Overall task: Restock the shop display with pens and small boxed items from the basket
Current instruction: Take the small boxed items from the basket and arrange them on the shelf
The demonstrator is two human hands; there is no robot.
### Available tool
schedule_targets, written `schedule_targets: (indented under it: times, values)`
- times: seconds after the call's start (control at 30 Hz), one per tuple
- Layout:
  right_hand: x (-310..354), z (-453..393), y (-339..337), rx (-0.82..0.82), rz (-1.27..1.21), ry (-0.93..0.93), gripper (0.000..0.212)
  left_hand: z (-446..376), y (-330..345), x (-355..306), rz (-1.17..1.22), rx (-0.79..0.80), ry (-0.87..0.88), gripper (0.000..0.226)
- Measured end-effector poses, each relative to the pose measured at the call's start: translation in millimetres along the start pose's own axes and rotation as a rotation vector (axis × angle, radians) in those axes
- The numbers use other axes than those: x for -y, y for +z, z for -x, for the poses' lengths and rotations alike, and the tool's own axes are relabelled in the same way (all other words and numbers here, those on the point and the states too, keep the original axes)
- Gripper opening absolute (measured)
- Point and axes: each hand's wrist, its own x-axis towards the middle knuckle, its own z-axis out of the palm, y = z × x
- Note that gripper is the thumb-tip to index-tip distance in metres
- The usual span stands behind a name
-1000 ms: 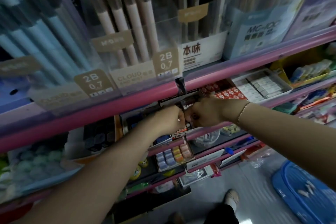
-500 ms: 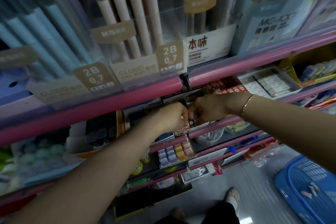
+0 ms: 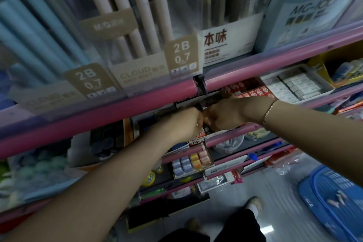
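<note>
While both arms reached in under the top pink rail, this was how things lay.

Left hand: the left hand point(image 3: 187, 124) was curled, knuckles up, right beside the other hand. Its fingertips were down in a display box; what they held, I could not tell.

Right hand: the right hand point(image 3: 227, 114) was curled too, almost touching the left one. A thin bracelet point(image 3: 269, 109) sat on its wrist. Whether it pinched anything, I could not tell.

Display box: the display box point(image 3: 198, 138) with red and white print sat just under the two hands, on the second shelf. Small dark items showed between the hands, too blurry to name.

Pink rail: the top pink rail point(image 3: 98, 120) ran just above both hands.

Pens: tall pens point(image 3: 137, 12) stood in clear holders well above the hands, behind tags marked 2B 0.7.

White boxes: a tray of small white boxes point(image 3: 294, 86) lay to the right of the right hand, on the same shelf.

Colored cases: little purple, orange and pink cases point(image 3: 191, 161) sat on the shelf below the hands.

Basket: the blue basket point(image 3: 322, 202) stood on the floor, far below the right arm, with a few small pale items in it.

Shoes: the person's shoes point(image 3: 255, 203) showed on the floor under the arms.
</note>
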Motion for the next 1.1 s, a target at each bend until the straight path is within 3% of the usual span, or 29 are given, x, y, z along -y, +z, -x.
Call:
schedule_targets:
  times: [0.2,0.33,0.43,0.57,0.87,0.97,1.1]
  values:
    - [-3.1,6.9,14.6,-0.244,0.024,-0.065,0.007,-5.9,10.0,-0.5,-0.100,-0.032,-0.026,0.015]
    - [-15.7,24.2,11.6,-0.400,-0.258,-0.022,0.037,-6.0,8.6,2.4,-0.090,-0.045,-0.009,0.016]
    - [-23.2,37.2,26.3,-0.553,-0.097,0.011,0.033,-1.4,10.4,0.6,-0.080,-0.124,-0.001,0.013]
    - [-18.4,47.8,54.3,-0.603,0.011,-0.114,0.020,2.5,17.1,-7.2,-0.073,-0.269,0.015,0.014]
    - [-7.1,42.5,59.7,-0.546,0.172,-0.022,0.042,-3.5,10.8,-12.2,-0.008,-0.118,-0.073,0.009]
    - [3.4,41.9,56.6,-0.609,0.091,-0.019,0.035,-2.3,3.2,-11.8,0.192,-0.084,-0.103,0.010]
    - [23.9,51.1,43.4,-0.743,-0.700,0.083,0.033,13.8,-7.3,-10.9,0.929,-0.193,-0.199,0.013]
